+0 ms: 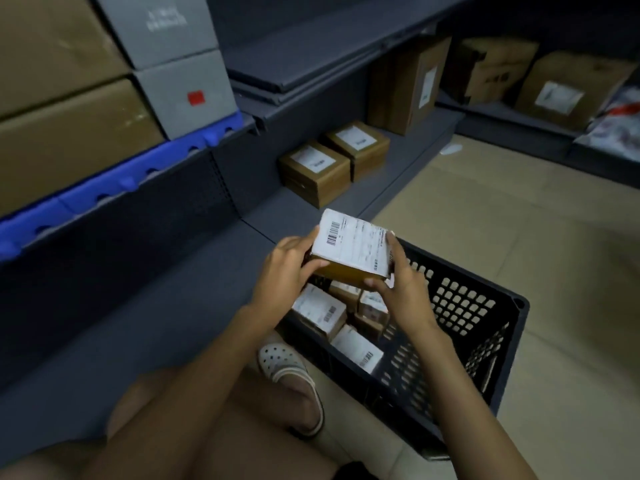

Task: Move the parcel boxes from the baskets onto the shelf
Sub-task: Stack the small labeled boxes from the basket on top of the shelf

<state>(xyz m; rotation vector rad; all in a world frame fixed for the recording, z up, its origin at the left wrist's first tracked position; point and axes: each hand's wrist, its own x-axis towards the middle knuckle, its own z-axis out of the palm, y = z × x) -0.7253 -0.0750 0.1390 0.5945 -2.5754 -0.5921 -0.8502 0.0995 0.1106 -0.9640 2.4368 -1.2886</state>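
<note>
Head view gives me a small labelled parcel box (pixel 349 251) held above the black slotted basket (pixel 464 306), tilted, its white barcode label facing up. My left hand (pixel 287 268) grips its left end with curled fingers; my right hand (pixel 401 285) clasps the right end, thumb under the near edge. More labelled parcels (pixel 318 311) lie inside the basket. Beyond, two brown boxes (pixel 332 168) sit touching on the dark bottom shelf (pixel 408 157).

held parcel box (pixel 349 256): brown, showing a white barcoded label
basket (pixel 464 306): black, perforated
shelf (pixel 311 209): dark grey
shoe (pixel 287 368): white
</note>
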